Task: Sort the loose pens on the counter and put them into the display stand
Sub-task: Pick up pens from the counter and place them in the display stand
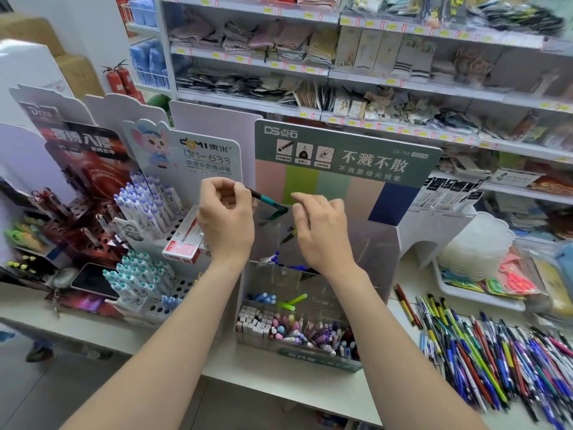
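The premises were a retail shop selling stationery and small goods. White shelving point(403, 85) across the upper frame carried yellow price tags point(308, 15) on its edges, with folded cloths point(248, 38) and packeted stock in rows. A branded display stand point(341, 156) at centre and pen racks point(148, 206) at left stood on the counter point(263, 370); loose pens point(480, 352) lay heaped at lower right.

Light: bright, even; shadows faint.
Blur: shelves point(465, 57) at 1 o'clock and pens point(511, 352) at 4 o'clock smeared.
Edges: bowed by wide lens.
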Demonstrator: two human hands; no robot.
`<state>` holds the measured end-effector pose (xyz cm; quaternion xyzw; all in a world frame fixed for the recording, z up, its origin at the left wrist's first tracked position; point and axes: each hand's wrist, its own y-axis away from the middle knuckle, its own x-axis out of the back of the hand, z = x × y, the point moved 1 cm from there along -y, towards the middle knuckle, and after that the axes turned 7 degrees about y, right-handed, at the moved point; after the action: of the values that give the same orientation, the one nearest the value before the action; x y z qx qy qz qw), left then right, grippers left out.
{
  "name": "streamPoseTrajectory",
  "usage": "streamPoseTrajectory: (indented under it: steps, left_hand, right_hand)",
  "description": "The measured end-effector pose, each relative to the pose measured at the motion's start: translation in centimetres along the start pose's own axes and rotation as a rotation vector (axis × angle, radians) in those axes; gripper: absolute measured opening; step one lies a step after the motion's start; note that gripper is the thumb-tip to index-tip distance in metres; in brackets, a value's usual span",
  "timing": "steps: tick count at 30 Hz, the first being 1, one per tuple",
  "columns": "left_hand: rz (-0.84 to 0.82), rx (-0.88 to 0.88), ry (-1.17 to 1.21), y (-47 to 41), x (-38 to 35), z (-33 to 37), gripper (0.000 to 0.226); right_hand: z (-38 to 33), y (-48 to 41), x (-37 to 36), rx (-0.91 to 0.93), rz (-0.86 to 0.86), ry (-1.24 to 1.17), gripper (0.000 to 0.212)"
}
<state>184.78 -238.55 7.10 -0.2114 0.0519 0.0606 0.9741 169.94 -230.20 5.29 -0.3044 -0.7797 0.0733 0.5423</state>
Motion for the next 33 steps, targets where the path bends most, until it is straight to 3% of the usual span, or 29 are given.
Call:
streamPoseTrajectory:
  steps: [3,5,7,10,12,16,19,21,23,27,33]
  left_hand:
    - [0.056,0.21,0.192,-0.3,0.1,0.4,0.005]
    - [0.058,0.353,0.27,-0.3,0.0,0.1,0.006]
    - [0.005,0.444,0.249,0.1,0.0,-0.7,0.007]
    - [-0.132,0.512,0.057,1.0,0.3,-2.2,0.011]
    - [-0.232,0.495,-0.116,1.8,0.7,-3.2,0.018]
    - [-0.444,0.37,-0.324,3.2,1.5,-4.4,0.019]
    - [-0.5,0.294,-0.384,4.1,1.8,-4.5,0.018]
    - [-0.533,0.248,-0.401,4.7,1.9,-4.7,0.016]
    - [-0.567,0.203,-0.408,5.3,2.0,-4.8,0.013]
    - [-0.679,0.092,-0.379,7.5,1.3,-4.0,0.011]
    - [-1.002,-0.005,-0.371,14.0,-1.3,-2.8,0.004]
  right_hand:
    - [-0.4,-0.5,-0.2,0.034,-0.103,0.071,0.03]
    - [-0.3,-1.1,0.2,0.025,-0.105,-0.104,0.022]
    - [-0.1,-1.7,1.0,-0.046,-0.037,-0.293,0.018]
    - [0.2,-2.2,2.3,-0.159,0.092,-0.335,0.011]
    - [0.2,-2.4,2.3,-0.142,0.142,-0.249,0.011]
    - [-0.5,-2.7,0.5,0.011,0.064,-0.079,0.013]
    - [-0.9,-2.6,-1.2,0.083,-0.082,-0.004,0.02]
    - [-0.9,-1.8,-1.9,0.097,-0.157,0.169,0.029]
    - [-0.7,-0.5,-1.4,0.107,-0.069,0.227,0.032]
    - [-0.1,3.9,1.2,0.04,0.165,0.041,0.03]
    - [4.4,11.7,4.2,-0.254,0.173,-0.287,0.032]
